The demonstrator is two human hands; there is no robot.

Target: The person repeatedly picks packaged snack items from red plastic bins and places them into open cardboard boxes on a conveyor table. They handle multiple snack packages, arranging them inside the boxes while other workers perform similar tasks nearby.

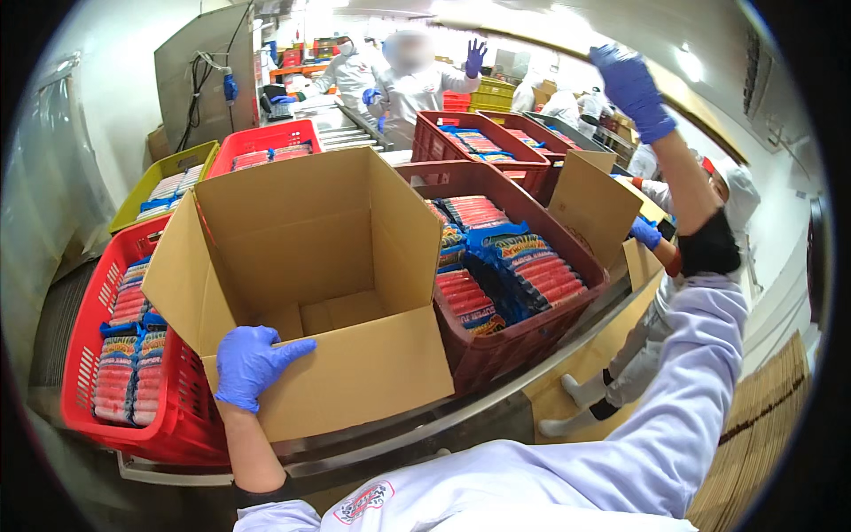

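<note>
My left hand (253,363) is on the near rim of the box (301,235), at its left corner, thumb spread along the near flap (355,381), fingers bent by the fold; whether they pinch the board I cannot tell. The box's mouth gapes just beyond those fingers, with open room down to its bottom, and its side flaps lean outward. Left of this hand the red crate (195,403) sits close, its rim near the box's edge, packs (128,372) inside. Right of the box, the dark crate (523,346) leaves little room; its packs (536,262) lie below the rim. Under my near flap runs the table edge (417,434).

My right hand (631,93) is raised high, well apart from the box, fingers partly bent; from the back I cannot tell how far closed it is or whether it holds anything. Below it, a co-worker's glove (645,232) is near the second box (594,208).
</note>
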